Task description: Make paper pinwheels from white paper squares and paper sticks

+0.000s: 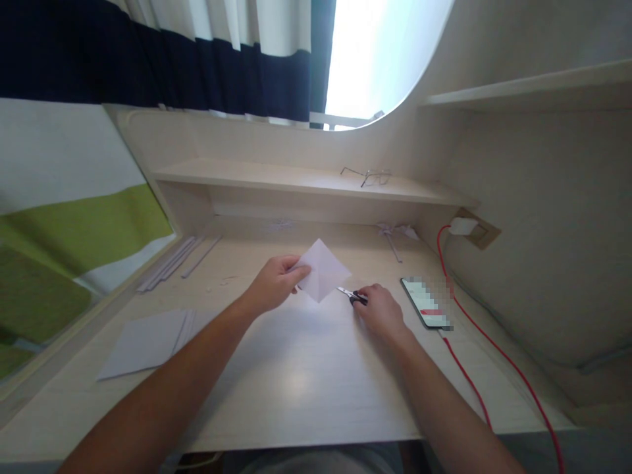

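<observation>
Above the worktop (296,388), left hand (274,284) pinched a folded white paper (323,270) by its left corner; right hand (380,311), just right of it, gripped small scissors (351,295), blades toward the paper.

The right hand (381,312) conceals the scissors (351,295) handles, the phone (425,302) screen is blurred out, and the red cable (498,352) exits the bottom edge.

Phone (425,301) on red cable (498,352), wall charger (463,226), glasses (368,176) on shelf (276,176), paper stack (145,341), curtain (197,52)
</observation>
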Action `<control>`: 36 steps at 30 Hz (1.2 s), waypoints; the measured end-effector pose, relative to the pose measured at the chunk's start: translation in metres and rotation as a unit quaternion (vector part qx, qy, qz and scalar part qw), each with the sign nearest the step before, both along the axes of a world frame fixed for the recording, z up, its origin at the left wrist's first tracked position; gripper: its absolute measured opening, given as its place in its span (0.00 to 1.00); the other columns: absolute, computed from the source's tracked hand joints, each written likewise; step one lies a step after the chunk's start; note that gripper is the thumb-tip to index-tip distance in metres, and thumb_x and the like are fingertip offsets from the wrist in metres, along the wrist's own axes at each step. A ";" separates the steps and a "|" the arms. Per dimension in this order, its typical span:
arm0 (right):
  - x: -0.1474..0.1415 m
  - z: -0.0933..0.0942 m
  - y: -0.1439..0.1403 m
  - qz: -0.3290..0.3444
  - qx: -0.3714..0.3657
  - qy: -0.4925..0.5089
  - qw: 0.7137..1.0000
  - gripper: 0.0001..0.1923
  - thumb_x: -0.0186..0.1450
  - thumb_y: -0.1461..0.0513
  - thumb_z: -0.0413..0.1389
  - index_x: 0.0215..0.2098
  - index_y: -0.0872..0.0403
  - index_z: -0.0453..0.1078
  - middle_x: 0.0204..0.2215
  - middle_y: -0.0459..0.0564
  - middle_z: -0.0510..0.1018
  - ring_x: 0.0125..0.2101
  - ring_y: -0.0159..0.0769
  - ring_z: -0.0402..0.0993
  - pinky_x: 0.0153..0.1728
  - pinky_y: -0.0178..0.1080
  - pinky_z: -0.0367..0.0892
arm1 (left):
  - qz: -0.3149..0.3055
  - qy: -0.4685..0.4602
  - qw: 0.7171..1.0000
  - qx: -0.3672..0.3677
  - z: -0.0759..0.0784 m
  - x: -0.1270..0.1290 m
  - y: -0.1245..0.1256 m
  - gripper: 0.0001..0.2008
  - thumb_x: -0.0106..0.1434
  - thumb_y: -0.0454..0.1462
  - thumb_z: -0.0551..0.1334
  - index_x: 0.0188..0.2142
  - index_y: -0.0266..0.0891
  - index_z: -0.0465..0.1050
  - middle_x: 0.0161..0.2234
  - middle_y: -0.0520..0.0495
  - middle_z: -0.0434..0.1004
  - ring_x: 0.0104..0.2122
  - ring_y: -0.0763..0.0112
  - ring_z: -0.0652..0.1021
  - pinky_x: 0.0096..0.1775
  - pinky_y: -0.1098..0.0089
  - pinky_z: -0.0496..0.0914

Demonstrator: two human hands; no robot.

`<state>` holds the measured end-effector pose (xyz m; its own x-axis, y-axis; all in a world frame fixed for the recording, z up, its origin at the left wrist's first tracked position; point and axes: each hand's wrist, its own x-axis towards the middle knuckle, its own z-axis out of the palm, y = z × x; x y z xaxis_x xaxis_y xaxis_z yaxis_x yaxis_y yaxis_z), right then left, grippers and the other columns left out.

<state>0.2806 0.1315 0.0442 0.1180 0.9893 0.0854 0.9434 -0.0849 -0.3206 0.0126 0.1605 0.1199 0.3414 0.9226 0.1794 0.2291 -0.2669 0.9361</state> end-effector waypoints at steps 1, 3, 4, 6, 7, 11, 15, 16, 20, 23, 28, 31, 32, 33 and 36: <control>-0.001 0.001 0.000 -0.003 -0.016 -0.010 1.000 0.17 0.66 0.59 0.56 0.48 0.53 0.81 0.49 0.60 0.80 0.49 0.50 0.75 0.41 0.42 0.63 | 0.004 -0.018 1.000 -0.001 0.006 0.001 0.000 0.15 0.60 0.45 0.63 0.32 0.35 0.79 0.26 0.48 0.77 0.25 0.70 0.74 0.26 0.72 0.69; -0.001 0.004 0.000 -0.003 -0.043 -0.019 0.999 0.18 0.65 0.59 0.56 0.49 0.52 0.81 0.49 0.59 0.80 0.49 0.49 0.75 0.40 0.41 0.63 | 0.006 -0.048 0.999 0.001 0.016 0.003 -0.001 0.13 0.59 0.44 0.64 0.35 0.35 0.79 0.28 0.48 0.78 0.26 0.71 0.75 0.26 0.73 0.70; 0.001 0.004 0.001 -0.001 -0.053 -0.019 0.998 0.17 0.65 0.59 0.56 0.48 0.52 0.81 0.49 0.58 0.80 0.48 0.48 0.76 0.39 0.40 0.62 | 0.009 -0.059 0.998 0.005 0.021 0.004 -0.001 0.12 0.59 0.43 0.65 0.35 0.35 0.79 0.28 0.48 0.79 0.26 0.71 0.76 0.26 0.73 0.70; 0.004 0.004 0.002 0.005 -0.060 -0.015 0.998 0.16 0.65 0.58 0.56 0.45 0.52 0.82 0.47 0.57 0.81 0.46 0.47 0.77 0.36 0.40 0.61 | 0.014 -0.072 0.997 0.017 0.030 0.005 -0.002 0.10 0.57 0.41 0.66 0.34 0.36 0.77 0.28 0.50 0.78 0.26 0.72 0.76 0.25 0.75 0.71; 0.006 0.004 0.003 0.008 -0.060 -0.012 0.998 0.15 0.65 0.58 0.56 0.44 0.52 0.82 0.47 0.56 0.82 0.44 0.46 0.77 0.35 0.39 0.60 | 0.014 -0.075 0.997 0.022 0.033 0.006 -0.001 0.08 0.56 0.39 0.66 0.34 0.36 0.76 0.27 0.51 0.78 0.26 0.72 0.76 0.25 0.75 0.71; 0.009 0.003 0.003 0.017 -0.060 0.005 0.998 0.12 0.64 0.59 0.58 0.41 0.52 0.81 0.45 0.56 0.83 0.43 0.45 0.78 0.34 0.39 0.58 | 0.004 -0.082 0.996 0.017 0.041 0.007 0.006 0.12 0.52 0.35 0.65 0.38 0.37 0.74 0.29 0.51 0.78 0.26 0.70 0.78 0.22 0.74 0.73; 0.008 0.001 0.003 0.024 -0.053 0.039 0.998 0.09 0.61 0.62 0.60 0.38 0.53 0.80 0.40 0.57 0.83 0.40 0.46 0.77 0.34 0.39 0.56 | 0.000 -0.108 0.994 -0.002 0.043 0.009 0.011 0.22 0.51 0.34 0.65 0.47 0.38 0.70 0.31 0.52 0.79 0.26 0.69 0.79 0.23 0.72 0.76; 0.008 0.000 0.004 0.027 -0.051 0.053 0.997 0.08 0.61 0.62 0.60 0.37 0.54 0.80 0.39 0.57 0.83 0.40 0.46 0.77 0.34 0.39 0.56 | -0.006 -0.113 0.993 -0.009 0.043 0.009 0.011 0.24 0.51 0.34 0.65 0.49 0.39 0.69 0.30 0.53 0.78 0.25 0.70 0.78 0.23 0.72 0.76; 0.011 -0.005 0.007 0.044 -0.048 0.146 0.987 0.06 0.60 0.61 0.60 0.35 0.54 0.77 0.35 0.56 0.82 0.38 0.45 0.75 0.36 0.40 0.59 | -0.011 -0.130 0.991 -0.038 0.045 0.011 0.011 0.32 0.52 0.34 0.64 0.57 0.43 0.66 0.24 0.58 0.75 0.19 0.73 0.75 0.21 0.74 0.74; 0.012 -0.011 0.011 0.065 -0.057 0.258 0.962 0.08 0.60 0.59 0.60 0.35 0.54 0.75 0.32 0.53 0.81 0.33 0.40 0.74 0.35 0.39 0.62 | 0.004 -0.143 0.989 -0.045 0.043 0.012 0.013 0.24 0.52 0.37 0.66 0.50 0.42 0.69 0.27 0.56 0.77 0.20 0.72 0.76 0.21 0.73 0.74; 0.005 -0.001 0.013 0.065 -0.038 0.453 0.888 0.18 0.59 0.49 0.61 0.38 0.53 0.69 0.31 0.48 0.76 0.27 0.33 0.71 0.31 0.37 0.68 | -0.006 -0.159 0.986 -0.047 0.033 0.015 0.015 0.15 0.54 0.43 0.69 0.39 0.40 0.72 0.28 0.53 0.78 0.22 0.72 0.77 0.24 0.73 0.72; -0.007 0.020 0.008 0.042 0.030 0.678 0.733 0.22 0.51 0.51 0.72 0.32 0.52 0.68 0.25 0.41 0.71 0.24 0.28 0.67 0.31 0.35 0.68 | -0.001 -0.139 0.990 -0.029 0.027 0.018 0.015 0.15 0.55 0.45 0.69 0.37 0.39 0.74 0.28 0.52 0.79 0.25 0.71 0.77 0.27 0.73 0.71; -0.011 0.026 0.007 0.046 0.032 0.728 0.684 0.22 0.51 0.52 0.73 0.31 0.53 0.68 0.24 0.40 0.70 0.24 0.28 0.68 0.31 0.34 0.68 | 0.005 -0.130 0.991 -0.011 0.025 0.020 0.016 0.14 0.56 0.44 0.69 0.36 0.38 0.75 0.28 0.51 0.78 0.26 0.71 0.77 0.28 0.73 0.71; -0.016 0.032 0.005 0.055 0.032 0.757 0.651 0.21 0.52 0.52 0.73 0.31 0.53 0.69 0.24 0.41 0.71 0.25 0.29 0.69 0.31 0.34 0.69 | 0.014 -0.123 0.992 0.011 0.023 0.022 0.016 0.12 0.56 0.44 0.69 0.34 0.38 0.76 0.28 0.51 0.78 0.27 0.72 0.77 0.30 0.73 0.71; -0.029 0.039 0.003 0.057 0.055 0.768 0.635 0.19 0.54 0.51 0.72 0.32 0.53 0.72 0.28 0.46 0.76 0.29 0.33 0.74 0.33 0.36 0.72 | 0.040 -0.114 0.992 0.037 0.017 0.028 0.016 0.10 0.56 0.42 0.69 0.31 0.37 0.78 0.28 0.50 0.78 0.28 0.73 0.75 0.32 0.73 0.69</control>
<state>0.2514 0.1345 0.0833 0.0739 0.9969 0.0255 -0.4921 0.0587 -0.8685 0.0401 0.1765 0.1374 0.2105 0.9264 0.3122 0.0369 -0.3267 0.9444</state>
